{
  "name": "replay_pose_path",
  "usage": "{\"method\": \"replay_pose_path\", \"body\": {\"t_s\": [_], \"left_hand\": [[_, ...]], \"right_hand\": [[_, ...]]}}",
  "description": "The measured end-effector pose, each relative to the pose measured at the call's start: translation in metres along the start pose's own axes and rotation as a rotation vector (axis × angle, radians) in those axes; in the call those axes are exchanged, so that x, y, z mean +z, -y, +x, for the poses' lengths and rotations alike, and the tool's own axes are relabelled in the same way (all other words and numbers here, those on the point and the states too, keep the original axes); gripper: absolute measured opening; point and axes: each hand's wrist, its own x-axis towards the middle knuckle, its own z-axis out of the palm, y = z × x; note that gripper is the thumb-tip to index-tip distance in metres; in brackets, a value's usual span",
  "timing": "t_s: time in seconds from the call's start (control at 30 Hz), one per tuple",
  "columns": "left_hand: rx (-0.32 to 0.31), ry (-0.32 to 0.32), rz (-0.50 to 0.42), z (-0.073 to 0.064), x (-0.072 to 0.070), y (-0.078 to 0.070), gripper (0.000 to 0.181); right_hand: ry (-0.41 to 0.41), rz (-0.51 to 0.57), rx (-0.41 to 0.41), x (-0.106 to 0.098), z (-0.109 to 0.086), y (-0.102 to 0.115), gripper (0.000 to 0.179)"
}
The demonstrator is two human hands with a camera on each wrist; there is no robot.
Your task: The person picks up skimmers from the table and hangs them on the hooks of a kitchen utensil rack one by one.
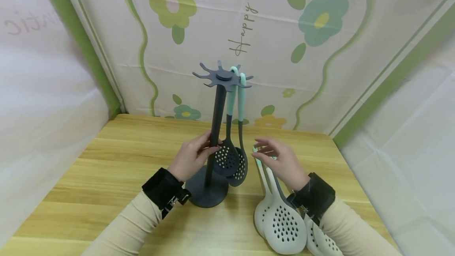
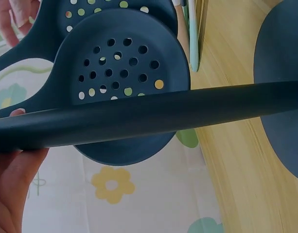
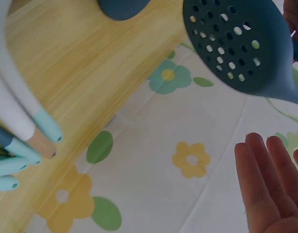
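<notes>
Black stand on the table, gripped by the left hand. Two dark skimmers hang from its hooks, both toward the right hand. That hand: fingers loosely extended, holding nothing, near the pale utensils. Risk: one-sided load might tip the stand if the grip slackens; a knock could unhook a skimmer. No container seen.

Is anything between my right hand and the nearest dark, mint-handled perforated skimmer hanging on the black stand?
Nothing visible: only open space separates your right hand from that skimmer in the head view.
</notes>
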Motion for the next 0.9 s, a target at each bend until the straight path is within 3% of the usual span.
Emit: {"method": "replay_pose_path", "body": {"t_s": [0.43,0.9], "left_hand": [[-0.036,-0.039,0.017,-0.004,-0.001,-0.002,0.045],[-0.036,-0.106,0.067,-0.007,0.002,-0.002,0.046]], "right_hand": [[0.013,-0.153,0.123,-0.013,-0.013,-0.026,0.054],[0.108,-0.339,0.284,-0.027,-0.025,-0.050,0.054]]}}
